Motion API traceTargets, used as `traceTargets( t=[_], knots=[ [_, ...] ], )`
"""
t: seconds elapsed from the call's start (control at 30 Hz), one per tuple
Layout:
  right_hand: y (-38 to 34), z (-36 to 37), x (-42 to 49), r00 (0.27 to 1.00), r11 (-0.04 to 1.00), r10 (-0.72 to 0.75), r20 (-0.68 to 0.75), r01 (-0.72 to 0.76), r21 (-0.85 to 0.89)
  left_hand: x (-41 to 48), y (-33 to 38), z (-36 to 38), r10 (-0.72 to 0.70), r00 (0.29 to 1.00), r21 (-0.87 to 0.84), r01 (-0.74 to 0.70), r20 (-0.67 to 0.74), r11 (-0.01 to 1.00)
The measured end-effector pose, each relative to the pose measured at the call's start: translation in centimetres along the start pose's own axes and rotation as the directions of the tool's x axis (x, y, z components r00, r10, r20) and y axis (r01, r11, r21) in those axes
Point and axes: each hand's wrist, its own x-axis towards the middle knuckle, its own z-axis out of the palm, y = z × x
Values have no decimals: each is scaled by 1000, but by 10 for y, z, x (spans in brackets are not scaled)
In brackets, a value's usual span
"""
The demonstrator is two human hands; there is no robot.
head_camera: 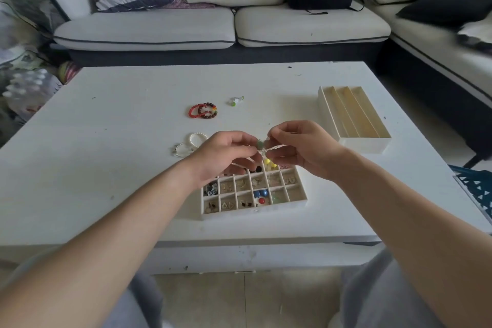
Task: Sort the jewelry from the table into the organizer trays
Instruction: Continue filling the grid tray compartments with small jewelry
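The white table [106, 168] carried a long-slotted tray [372, 145] at the right and a grid tray [253, 212] near the front edge, most of its cells already holding small pieces. Beyond the grid tray lay beaded bracelets [203, 110], pearl bracelets [193, 142] and a tiny green item [236, 100], all unsorted.

The piece in hand, a green bead [259, 144] on what looked like a clear strip, hung above the grid tray's far cells. It probably needed freeing from that strip. That was best done low over the tray, so a slip would land inside.

Both forearms reached forward and converged. The left hand [226, 154] and right hand [300, 149] each pinched the piece with curled fingers, the knuckles nearly meeting.
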Motion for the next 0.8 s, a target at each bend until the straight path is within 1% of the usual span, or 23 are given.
traceTargets(
  t=[0.27,0.37,0.43,0.5,0.6,0.8],
  knots=[
    [1,-3,9,999,995,43,-34,-40,92,14,-1,12,-82,997,-247,76,-14,966],
    [2,-4,14,998,997,37,-52,-34,63,17,-3,15,-118,993,-280,114,1,953],
    [3,-5,16,998,999,30,-57,-28,34,20,-6,16,-127,992,-237,122,-6,964],
    [5,-7,18,998,999,37,-55,-37,-3,23,-10,17,-115,992,-155,108,-42,982],
    [9,-10,20,996,995,75,-39,-78,-70,26,-18,19,-114,989,-56,109,-93,992],
    [22,-18,25,987,980,159,-25,-161,-114,27,-32,23,-134,986,38,139,-104,990]
  ],
)
